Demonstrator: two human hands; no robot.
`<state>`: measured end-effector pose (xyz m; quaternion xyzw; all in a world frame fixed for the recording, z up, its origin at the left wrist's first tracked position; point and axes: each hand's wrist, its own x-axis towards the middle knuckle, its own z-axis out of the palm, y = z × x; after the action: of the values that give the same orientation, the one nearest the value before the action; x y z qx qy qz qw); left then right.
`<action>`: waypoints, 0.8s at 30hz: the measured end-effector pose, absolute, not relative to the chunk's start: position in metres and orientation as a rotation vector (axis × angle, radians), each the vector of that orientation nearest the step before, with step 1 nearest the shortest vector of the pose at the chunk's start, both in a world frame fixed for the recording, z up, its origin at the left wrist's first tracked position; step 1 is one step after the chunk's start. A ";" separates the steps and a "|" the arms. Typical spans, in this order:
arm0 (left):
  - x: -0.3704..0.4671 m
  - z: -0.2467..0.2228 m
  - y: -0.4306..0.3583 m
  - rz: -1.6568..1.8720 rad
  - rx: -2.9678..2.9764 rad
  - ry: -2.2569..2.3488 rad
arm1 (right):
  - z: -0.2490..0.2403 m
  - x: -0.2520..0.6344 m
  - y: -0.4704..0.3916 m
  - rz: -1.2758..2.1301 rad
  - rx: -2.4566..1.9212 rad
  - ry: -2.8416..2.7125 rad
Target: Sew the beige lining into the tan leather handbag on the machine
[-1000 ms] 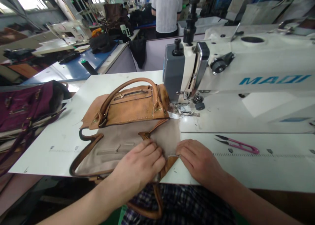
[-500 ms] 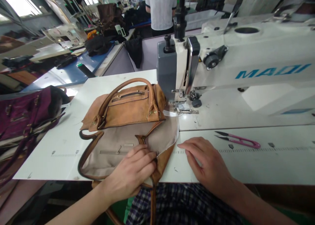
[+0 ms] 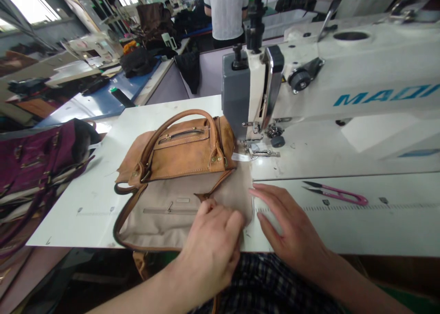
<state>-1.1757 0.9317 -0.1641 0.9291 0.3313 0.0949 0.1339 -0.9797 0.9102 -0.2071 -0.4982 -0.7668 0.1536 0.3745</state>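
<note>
A tan handbag (image 3: pixel 185 153) lies unzipped on the white sewing table, its beige lining (image 3: pixel 154 222) spread toward me. My left hand (image 3: pixel 215 240) is closed on the bag's right side, over the lining near the edge; its fingertips are partly hidden. At the lining's right edge, my right hand (image 3: pixel 287 222) rests with fingers apart, its index fingertip touching or very near the fabric. A white strip (image 3: pixel 241 157) sticks out between the bag and the presser foot (image 3: pixel 263 153) of the sewing machine (image 3: pixel 309 85).
Pink thread snips (image 3: pixel 338 194) lie on the table right of my right hand. A purple bag (image 3: pixel 37 167) sits at the left. Behind stand a thread cone (image 3: pixel 122 97), another sewing machine (image 3: pixel 96 48) and a person in a white shirt (image 3: pixel 226 11).
My left hand has moved right across the lining, and the bag's tan side flap is no longer seen beside it. The lining's right edge now lies flatter, close to my right hand.
</note>
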 end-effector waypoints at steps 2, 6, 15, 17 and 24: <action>-1.171 -0.172 0.922 0.360 2.877 0.705 | -0.206 -0.982 0.910 0.448 -1.175 -2.091; -1.169 -0.160 0.925 0.216 2.790 0.633 | -0.203 -0.984 0.910 0.627 -1.104 -2.251; -1.153 -0.157 1.012 0.072 3.191 0.585 | -0.195 -0.984 0.909 0.529 -1.052 -2.363; -1.153 -0.166 1.019 -0.031 3.192 0.749 | -0.201 -0.987 0.909 0.431 -1.000 -2.356; -1.151 -0.173 1.019 -0.083 3.120 1.000 | -0.203 -0.978 0.911 0.442 -0.938 -2.387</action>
<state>-1.1505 1.0188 -0.1733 0.9498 0.3043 -0.0254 -0.0679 -0.9783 0.9112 -0.2025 -0.3473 -0.8841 0.1637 0.2665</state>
